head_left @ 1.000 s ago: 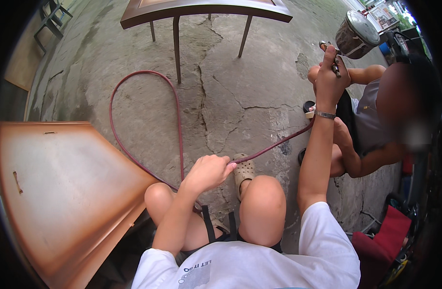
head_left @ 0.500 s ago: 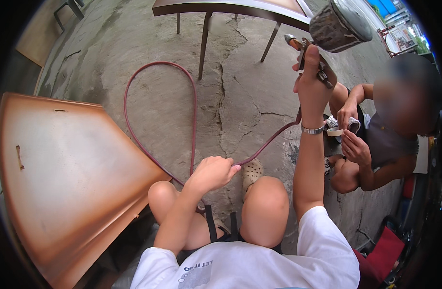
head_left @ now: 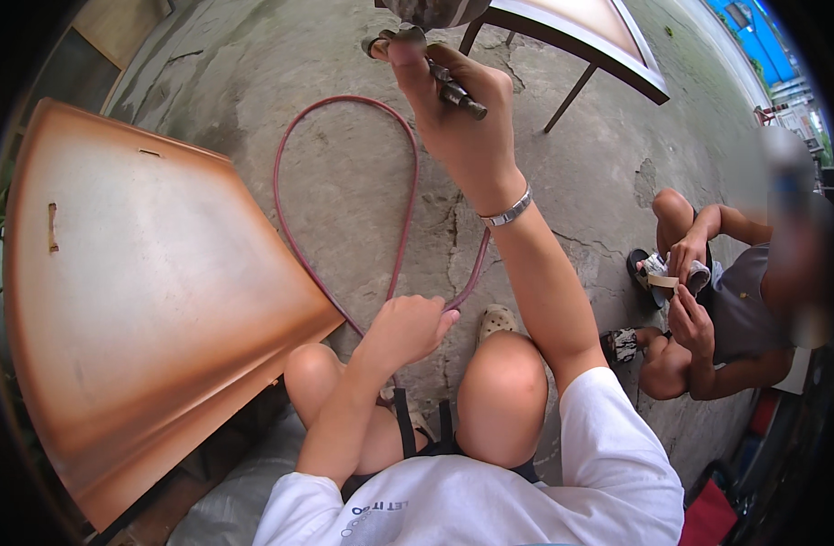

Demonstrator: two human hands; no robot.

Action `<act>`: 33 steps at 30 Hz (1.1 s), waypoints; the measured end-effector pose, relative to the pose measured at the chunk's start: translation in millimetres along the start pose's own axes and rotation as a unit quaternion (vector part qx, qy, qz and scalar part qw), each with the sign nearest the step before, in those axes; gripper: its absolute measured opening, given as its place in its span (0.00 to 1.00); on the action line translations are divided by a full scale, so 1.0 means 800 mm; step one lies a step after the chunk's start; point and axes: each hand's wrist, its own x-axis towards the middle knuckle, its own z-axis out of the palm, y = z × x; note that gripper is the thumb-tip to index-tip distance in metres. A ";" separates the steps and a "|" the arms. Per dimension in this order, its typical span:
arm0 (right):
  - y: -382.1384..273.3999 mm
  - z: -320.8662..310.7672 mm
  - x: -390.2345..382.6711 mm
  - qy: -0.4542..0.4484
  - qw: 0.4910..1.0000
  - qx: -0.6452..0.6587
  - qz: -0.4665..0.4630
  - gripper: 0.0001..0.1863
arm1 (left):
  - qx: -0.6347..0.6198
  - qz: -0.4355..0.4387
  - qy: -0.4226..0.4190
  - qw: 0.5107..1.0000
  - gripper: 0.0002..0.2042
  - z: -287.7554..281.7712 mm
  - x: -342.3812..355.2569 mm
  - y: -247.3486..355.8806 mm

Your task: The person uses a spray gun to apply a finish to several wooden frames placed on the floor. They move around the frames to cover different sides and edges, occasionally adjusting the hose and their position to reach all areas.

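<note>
Above the cracked concrete floor [head_left: 608,196], the right hand [head_left: 472,136] is wrapped around a metal spray gun [head_left: 459,95], whose grey cup [head_left: 435,11] is cut by the view's upper edge; well apart from it, the left hand [head_left: 404,329] is clamped on a red hose [head_left: 414,182] that loops beside a pale, orange-edged panel [head_left: 153,264].

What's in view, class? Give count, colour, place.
spray gun: one, metallic, top centre
hose: one, dark red, looped on floor
floor: one, grey, underneath
panel: one, white, orange edges, left
table: one, brown-framed, top
co-worker: one, grey top, right
strip: one, cream, at co-worker
object: one, red, lower right
clog: one clear, beige, lower centre
wristband: one, silver, right wrist
shirt: one, white, bottom
left hand: one, bare, around hose
right hand: one, bare, around spray gun
</note>
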 end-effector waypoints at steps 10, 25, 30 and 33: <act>0.019 -0.061 -0.018 0.069 0.993 -0.091 0.028 0.19 | -0.005 0.055 0.004 0.998 0.21 0.011 0.000 0.004; 0.077 -0.263 -0.075 0.191 0.925 -0.299 0.135 0.29 | -0.007 0.095 -0.087 0.992 0.21 0.021 0.036 0.032; 0.081 -0.319 -0.087 0.235 0.893 -0.344 0.173 0.29 | -0.006 0.100 -0.104 0.989 0.21 0.022 0.046 0.041; 0.086 -0.352 -0.092 0.268 0.875 -0.365 0.171 0.28 | -0.007 0.108 -0.105 0.989 0.21 0.022 0.052 0.045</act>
